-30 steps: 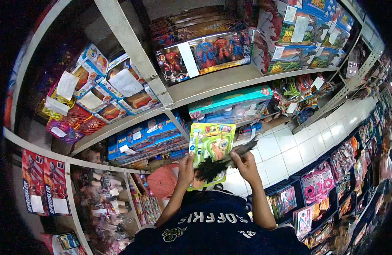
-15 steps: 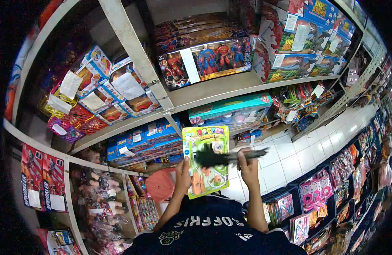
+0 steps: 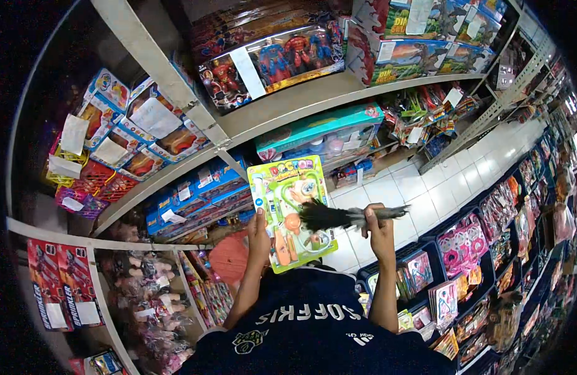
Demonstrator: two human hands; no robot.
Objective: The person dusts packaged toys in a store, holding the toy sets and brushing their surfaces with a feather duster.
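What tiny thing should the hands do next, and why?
I'd probably have the right hand make one light sweep of the black duster across the toy pack. The left hand holds the pack by one edge, its printed front faces the camera, and the duster's dark end is in front of part of it.

Person's L hand (image 3: 258, 234) at L edge of toy pkg (image 3: 285, 194); R hand (image 3: 379, 228) w/ duster (image 3: 335, 217) before pkg's R side. Shelf (image 3: 291, 115) ahead, bagged dolls (image 3: 154, 290) to L.
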